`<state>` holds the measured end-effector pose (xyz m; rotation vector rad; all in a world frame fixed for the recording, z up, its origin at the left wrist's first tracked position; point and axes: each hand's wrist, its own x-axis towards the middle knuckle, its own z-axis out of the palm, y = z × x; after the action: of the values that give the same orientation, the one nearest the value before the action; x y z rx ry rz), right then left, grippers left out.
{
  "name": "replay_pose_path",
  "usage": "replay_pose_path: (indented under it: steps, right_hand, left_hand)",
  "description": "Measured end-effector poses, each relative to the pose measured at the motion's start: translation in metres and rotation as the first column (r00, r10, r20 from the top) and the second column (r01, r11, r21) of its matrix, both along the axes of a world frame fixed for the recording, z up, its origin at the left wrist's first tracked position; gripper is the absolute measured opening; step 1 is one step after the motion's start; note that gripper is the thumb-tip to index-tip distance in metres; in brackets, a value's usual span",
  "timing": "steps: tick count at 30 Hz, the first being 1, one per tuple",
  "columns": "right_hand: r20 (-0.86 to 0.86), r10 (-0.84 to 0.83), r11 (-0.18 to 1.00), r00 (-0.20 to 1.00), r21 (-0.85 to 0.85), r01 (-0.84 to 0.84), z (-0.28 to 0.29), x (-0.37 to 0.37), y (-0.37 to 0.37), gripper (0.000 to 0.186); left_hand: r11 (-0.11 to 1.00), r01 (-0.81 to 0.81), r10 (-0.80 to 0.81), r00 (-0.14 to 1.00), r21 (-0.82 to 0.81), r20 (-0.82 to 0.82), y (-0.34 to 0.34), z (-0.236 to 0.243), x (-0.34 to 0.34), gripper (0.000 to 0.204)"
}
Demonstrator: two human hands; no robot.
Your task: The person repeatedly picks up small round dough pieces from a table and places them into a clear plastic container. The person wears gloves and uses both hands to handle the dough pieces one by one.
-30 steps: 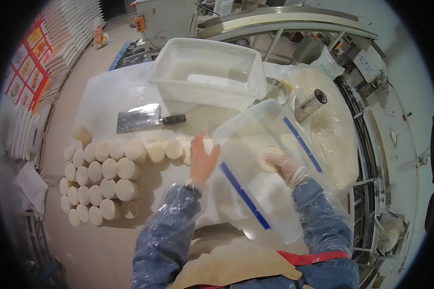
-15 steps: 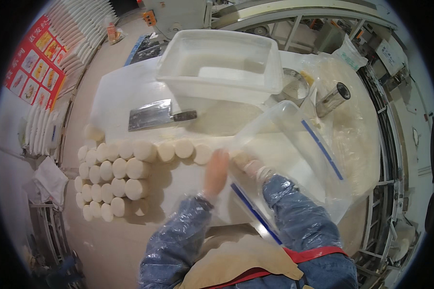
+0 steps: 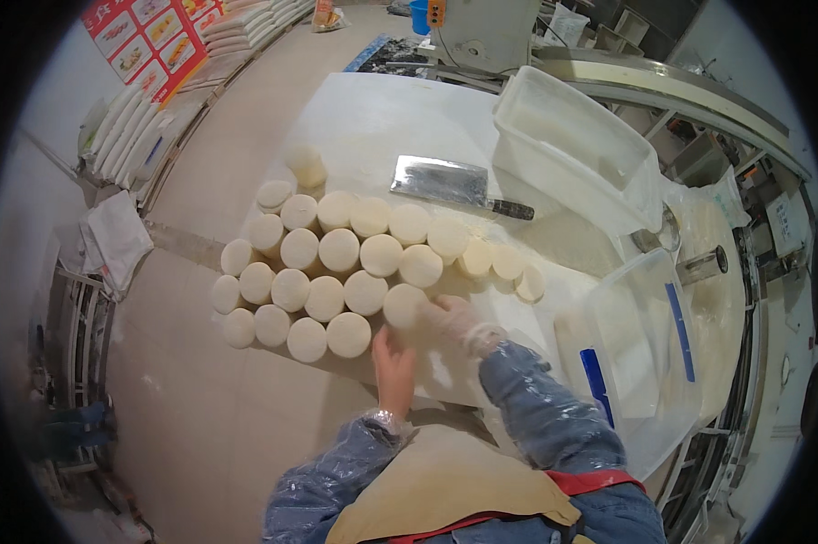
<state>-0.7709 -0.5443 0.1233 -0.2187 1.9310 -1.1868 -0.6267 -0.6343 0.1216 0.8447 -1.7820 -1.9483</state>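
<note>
Pale, round, cylinder-shaped dough pieces, perhaps stacked wrappers, stand in close rows at the table's left front. My right hand (image 3: 454, 319), in a clear glove, has its fingers curled against the right side of one dough cylinder (image 3: 406, 306) at a row's right end. Just below it is my left hand (image 3: 394, 374), its fingers and thumb apart. Its fingertips come close to that cylinder and to a neighbouring dough cylinder (image 3: 348, 335); whether they touch is unclear. Smaller dough cylinders (image 3: 507, 260) trail off to the right behind my right hand.
A cleaver (image 3: 441, 179) lies flat behind the rows on the white table (image 3: 364, 109). Farther right are a white plastic tub (image 3: 572, 136), a clear bin with blue handles (image 3: 645, 344), a metal bowl (image 3: 660, 231) and a metal cylinder (image 3: 702, 265). Flour sacks (image 3: 123, 136) are piled at left.
My view has swung left and closer to the dough rows. Both hands have gone from the back row's right end to a nearer row's right end, where my right hand now grips a cylinder.
</note>
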Motion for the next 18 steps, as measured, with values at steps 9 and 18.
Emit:
replay_pose_path:
  steps: [9, 18]
  right_hand:
    - [0.071, -0.493, 0.76, 0.867, -0.449, 0.469, 0.003, 0.07, 0.025, 0.061]
    - [-0.904, -0.057, 0.989, 0.424, 0.008, 0.149, -0.017, 0.038, 0.053, 0.067]
  left_hand:
    - [0.911, 0.41, -0.413, 0.908, -0.053, -0.071, -0.027, 0.017, 0.015, 0.054]
    - [0.806, 0.591, -0.587, 0.799, 0.011, 0.13, -0.002, 0.027, 0.059, 0.041]
